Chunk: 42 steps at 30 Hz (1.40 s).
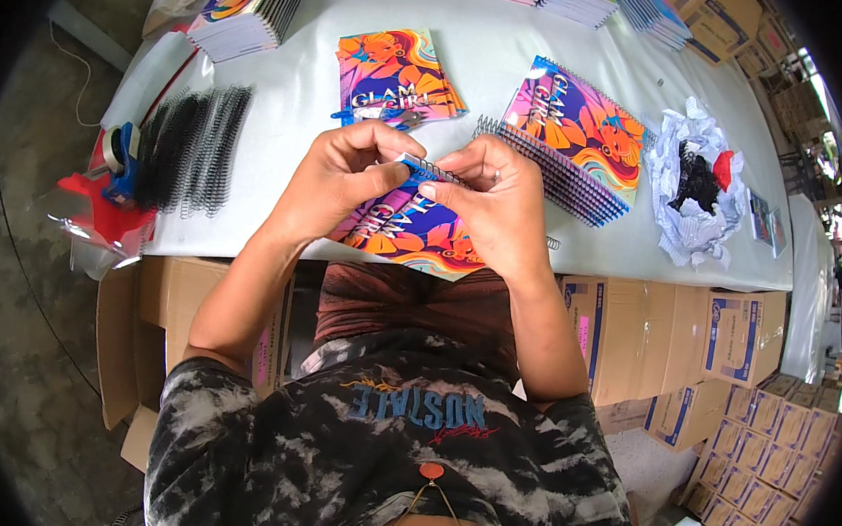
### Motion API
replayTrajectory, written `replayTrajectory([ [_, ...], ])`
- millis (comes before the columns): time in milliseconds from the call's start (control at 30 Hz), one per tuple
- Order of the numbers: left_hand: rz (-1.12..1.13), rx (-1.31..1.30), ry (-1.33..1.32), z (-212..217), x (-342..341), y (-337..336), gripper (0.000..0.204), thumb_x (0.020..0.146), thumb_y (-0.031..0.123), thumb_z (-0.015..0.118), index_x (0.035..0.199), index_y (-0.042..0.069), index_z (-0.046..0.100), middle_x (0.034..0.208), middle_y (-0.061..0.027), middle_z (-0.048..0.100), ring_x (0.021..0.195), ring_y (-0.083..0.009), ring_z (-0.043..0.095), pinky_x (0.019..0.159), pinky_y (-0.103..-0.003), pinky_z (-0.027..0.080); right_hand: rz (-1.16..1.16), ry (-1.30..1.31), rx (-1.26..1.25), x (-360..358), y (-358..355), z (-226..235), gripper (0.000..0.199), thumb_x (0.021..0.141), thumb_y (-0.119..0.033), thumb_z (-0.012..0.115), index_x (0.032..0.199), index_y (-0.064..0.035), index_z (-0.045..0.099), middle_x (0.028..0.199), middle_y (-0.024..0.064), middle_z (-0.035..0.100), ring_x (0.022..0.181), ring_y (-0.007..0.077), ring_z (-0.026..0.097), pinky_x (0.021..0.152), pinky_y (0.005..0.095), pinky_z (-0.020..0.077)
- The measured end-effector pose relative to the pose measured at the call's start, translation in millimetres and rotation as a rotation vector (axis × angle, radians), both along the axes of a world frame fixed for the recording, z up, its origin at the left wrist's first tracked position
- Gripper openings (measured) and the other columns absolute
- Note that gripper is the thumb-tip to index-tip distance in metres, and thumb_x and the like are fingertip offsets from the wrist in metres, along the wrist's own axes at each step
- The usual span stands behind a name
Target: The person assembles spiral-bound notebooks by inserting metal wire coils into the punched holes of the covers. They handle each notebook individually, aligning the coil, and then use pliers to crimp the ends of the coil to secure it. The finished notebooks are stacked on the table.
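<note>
surface: white-covered table (510, 66), cardboard boxes (667, 346) below its near edge.
notebook: colourful cover, blue wire spiral binding (413, 229), at near edge; spiral runs left-right.
left hand (335, 176): fingertips pinched on spiral's left end.
right hand (492, 205): pinched on its right, equally near.

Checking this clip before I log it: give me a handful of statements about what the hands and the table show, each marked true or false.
1. Both hands hold a notebook at its wire spiral. True: the left hand and right hand pinch the spiral edge of the colourful notebook.
2. A row of loose black wire spirals lies to the person's left. True.
3. The tape dispenser sits at the table's right end. False: it is at the left edge, beside the black spirals.
4. The pile of crumpled white paper lies under the hands. False: it lies far right on the table.
5. The right hand wears a ring. True.
</note>
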<state>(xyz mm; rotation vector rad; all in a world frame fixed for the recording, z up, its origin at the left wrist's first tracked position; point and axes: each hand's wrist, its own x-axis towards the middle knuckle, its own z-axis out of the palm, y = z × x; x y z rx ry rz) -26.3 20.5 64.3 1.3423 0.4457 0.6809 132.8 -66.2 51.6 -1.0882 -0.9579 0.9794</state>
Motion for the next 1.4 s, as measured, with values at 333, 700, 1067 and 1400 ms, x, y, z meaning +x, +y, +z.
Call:
replayTrajectory([
  [333, 0.446, 1.011, 0.230, 38.6, 31.6, 23.5, 0.060, 0.077, 0.014, 0.072, 0.122, -0.006, 0.038, 0.110, -0.0166, 0.050, 0.097, -0.0197, 0.054, 0.077, -0.029, 0.048, -0.604, -0.012, 0.446, 35.2, -4.6, 31.1, 0.030, 0.080, 0.002, 0.063, 0.105, -0.0024, 0.047, 0.087, 0.0044, 0.058, 0.074, 0.0093, 0.055, 0.062, 0.0239, 0.0466],
  [700, 0.738, 1.070, 0.509, -72.8, 168.3, 23.8, 0.029, 0.078, 0.030, 0.067, 0.094, 0.006, 0.063, 0.079, -0.0136, 0.061, 0.069, -0.0269, 0.058, 0.060, -0.038, 0.046, -1.287, -0.747, -0.309, 140.5, -32.2, -91.7, 0.048, 0.083, -0.019, 0.061, 0.120, 0.0061, 0.043, 0.110, 0.0183, 0.046, 0.101, 0.0283, 0.045, 0.092, 0.0403, 0.0351],
  [1067, 0.681, 1.017, 0.836, -61.3, 26.2, 127.4, 0.028, 0.078, 0.012, 0.056, 0.105, 0.011, 0.063, 0.097, -0.0103, 0.064, 0.091, -0.0270, 0.060, 0.078, -0.038, 0.047, -1.152, -0.746, 0.345, 69.2, -35.1, -78.3, 0.055, 0.087, -0.012, 0.055, 0.131, 0.0059, 0.028, 0.135, 0.0217, 0.029, 0.125, 0.0309, 0.030, 0.105, 0.0433, 0.0212],
  [1400, 0.420, 0.723, 0.510, -82.6, -12.7, 138.2, 0.040, 0.071, -0.006, 0.046, 0.107, 0.001, 0.061, 0.105, -0.0151, 0.063, 0.100, -0.0259, 0.059, 0.090, -0.034, 0.044, -0.091, -1.320, 0.246, -29.9, 72.5, -111.9, 0.030, 0.077, -0.004, 0.055, 0.106, -0.0109, 0.062, 0.113, 0.0055, 0.057, 0.117, 0.0281, 0.041, 0.088, 0.0422, 0.0377],
])
